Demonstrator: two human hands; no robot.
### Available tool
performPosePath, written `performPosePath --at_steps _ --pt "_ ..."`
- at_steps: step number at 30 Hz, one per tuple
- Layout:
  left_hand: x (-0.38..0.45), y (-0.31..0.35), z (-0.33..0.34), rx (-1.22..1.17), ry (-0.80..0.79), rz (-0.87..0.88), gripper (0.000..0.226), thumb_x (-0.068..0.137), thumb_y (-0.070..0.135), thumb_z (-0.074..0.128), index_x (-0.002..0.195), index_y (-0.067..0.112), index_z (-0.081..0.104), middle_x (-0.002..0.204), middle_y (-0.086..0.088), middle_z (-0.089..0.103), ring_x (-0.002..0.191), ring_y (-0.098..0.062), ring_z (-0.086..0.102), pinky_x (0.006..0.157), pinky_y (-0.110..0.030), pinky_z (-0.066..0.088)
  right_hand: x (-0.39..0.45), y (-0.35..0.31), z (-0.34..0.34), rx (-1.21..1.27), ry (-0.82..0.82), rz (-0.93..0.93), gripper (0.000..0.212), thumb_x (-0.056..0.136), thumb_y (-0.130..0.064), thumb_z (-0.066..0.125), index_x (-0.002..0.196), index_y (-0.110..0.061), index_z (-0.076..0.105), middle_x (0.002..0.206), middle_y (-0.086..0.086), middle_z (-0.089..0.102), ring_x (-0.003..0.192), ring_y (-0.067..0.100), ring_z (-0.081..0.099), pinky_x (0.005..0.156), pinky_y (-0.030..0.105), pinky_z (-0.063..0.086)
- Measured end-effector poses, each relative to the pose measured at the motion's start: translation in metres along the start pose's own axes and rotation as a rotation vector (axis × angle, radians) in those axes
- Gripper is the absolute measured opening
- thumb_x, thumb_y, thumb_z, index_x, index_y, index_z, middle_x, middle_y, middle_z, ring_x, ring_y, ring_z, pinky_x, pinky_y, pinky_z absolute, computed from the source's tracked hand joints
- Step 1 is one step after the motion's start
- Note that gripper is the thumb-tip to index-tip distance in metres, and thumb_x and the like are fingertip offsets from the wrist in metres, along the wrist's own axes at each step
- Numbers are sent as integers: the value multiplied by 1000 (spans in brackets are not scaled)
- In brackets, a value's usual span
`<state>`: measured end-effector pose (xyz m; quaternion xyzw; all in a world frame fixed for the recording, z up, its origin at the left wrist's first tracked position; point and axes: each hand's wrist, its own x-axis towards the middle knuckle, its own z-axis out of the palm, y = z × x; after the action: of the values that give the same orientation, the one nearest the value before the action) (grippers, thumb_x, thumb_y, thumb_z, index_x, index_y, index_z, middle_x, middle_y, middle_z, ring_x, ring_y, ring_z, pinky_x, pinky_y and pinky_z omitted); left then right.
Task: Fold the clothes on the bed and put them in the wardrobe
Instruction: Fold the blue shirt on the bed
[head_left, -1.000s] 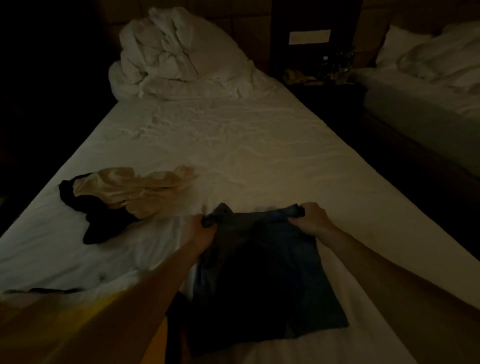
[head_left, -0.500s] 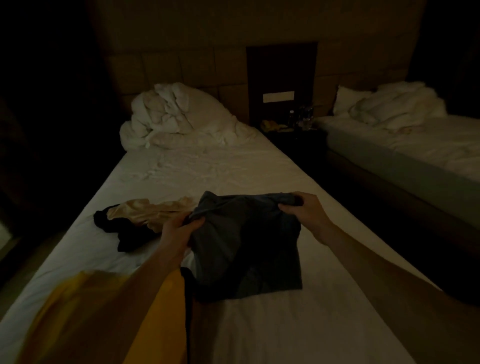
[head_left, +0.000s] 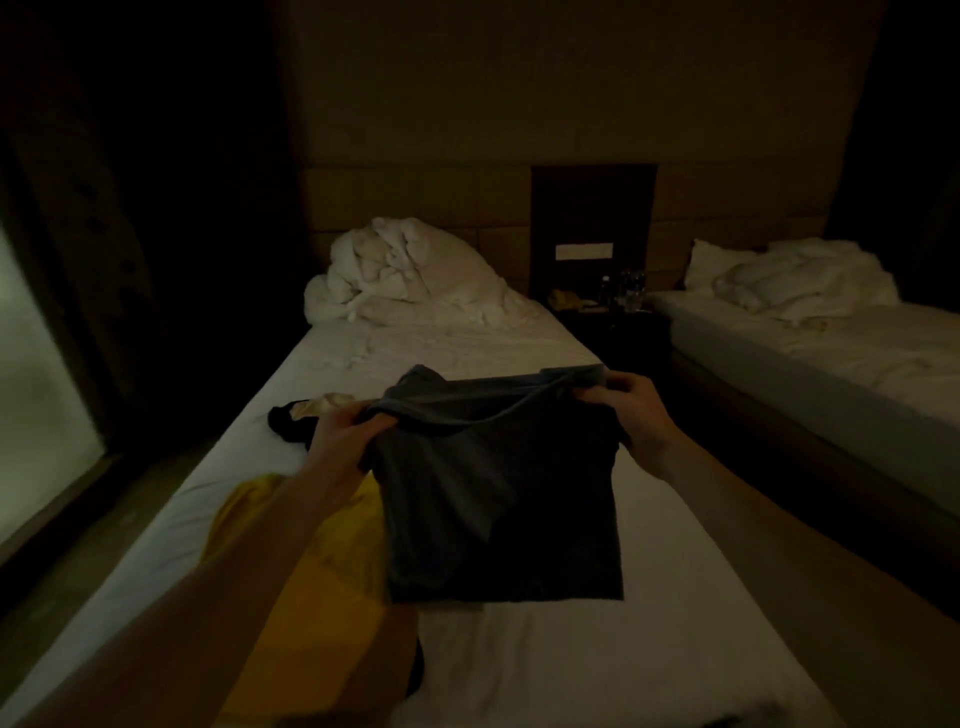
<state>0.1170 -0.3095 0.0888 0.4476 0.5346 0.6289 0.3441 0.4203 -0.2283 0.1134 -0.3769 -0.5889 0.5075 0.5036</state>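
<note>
A dark grey garment (head_left: 498, 488) hangs in the air over the white bed (head_left: 467, 343), held up by its top edge. My left hand (head_left: 343, 431) grips its left corner and my right hand (head_left: 634, 410) grips its right corner. A yellow garment (head_left: 311, 566) lies on the sheet under my left forearm. Further up the bed at the left, a black garment (head_left: 285, 421) and a beige one (head_left: 327, 402) lie together, partly hidden behind my left hand.
A bunched white duvet (head_left: 405, 275) sits at the head of the bed. A dark nightstand (head_left: 608, 317) with bottles stands between this bed and a second bed (head_left: 810, 353) on the right. A window and curtain (head_left: 47, 364) are on the left.
Both hands have lifted the dark grey garment off the sheet and hold it up in the air. My view has tilted up, showing more of the headboard and wall.
</note>
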Motion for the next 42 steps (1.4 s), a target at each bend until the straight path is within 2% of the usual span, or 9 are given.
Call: performPosePath --at_steps 3,7,11,17,23,27,32,37,42 --pt "-29 14 -22 -19 94 4 11 90 4 62 85 13 67 87 -8 67 75 -14 68 60 -19 54 -23 -11 24 52 -43 -10 8 83 -8 72 89 -14 75 85 5 76 80 20 73 65 27 58" --pt "-59 26 -71 -59 157 -23 9 91 7 60 91 11 68 92 -13 70 88 -25 67 78 -34 55 -47 -14 65 93 -138 3 13 84 -13 72 96 -9 75 95 10 75 87 25 73 69 32 57" --pt "-79 34 -116 -115 187 -41 16 98 7 50 97 10 66 79 -4 72 71 -14 70 64 -25 60 -64 -13 110 106 -238 51 21 83 -17 72 101 -6 74 98 12 75 90 27 72 73 34 57" --pt "-65 26 -174 -69 231 -130 18 100 14 48 105 11 65 103 -12 67 93 -24 66 75 -33 55 -59 16 170 147 -326 142 17 84 -17 71 95 -4 74 94 16 74 87 30 71 75 35 60" --pt "-15 -23 -204 160 276 -243 17 91 17 65 106 9 67 107 -15 67 96 -27 66 89 -40 53 -12 77 213 -32 -246 305 21 90 -28 69 101 -11 68 101 6 69 92 19 66 68 30 52" --pt "25 -58 -211 204 365 -256 29 86 15 72 113 16 60 98 -4 58 84 -18 60 73 -33 53 33 114 228 -111 -226 352 16 95 -21 62 107 -11 67 102 7 69 86 17 66 64 29 51" --pt "65 -106 -223 333 388 -319 24 91 22 66 114 14 64 110 -10 63 99 -26 63 90 -41 53 83 164 244 -274 -184 363 18 91 -15 64 106 -4 66 106 13 68 96 27 65 86 42 52" --pt "90 -141 -236 508 342 -320 20 93 21 63 111 17 67 111 -6 67 100 -23 64 93 -44 52 109 197 254 -507 -213 283 15 90 -7 61 104 -8 66 105 6 64 101 21 58 82 28 42" --pt "106 -155 -234 708 277 -299 21 90 7 64 109 16 65 108 -8 67 96 -20 62 79 -27 47 125 222 258 -502 -234 298 11 90 -8 62 99 -14 64 104 2 64 101 19 59 79 26 40"
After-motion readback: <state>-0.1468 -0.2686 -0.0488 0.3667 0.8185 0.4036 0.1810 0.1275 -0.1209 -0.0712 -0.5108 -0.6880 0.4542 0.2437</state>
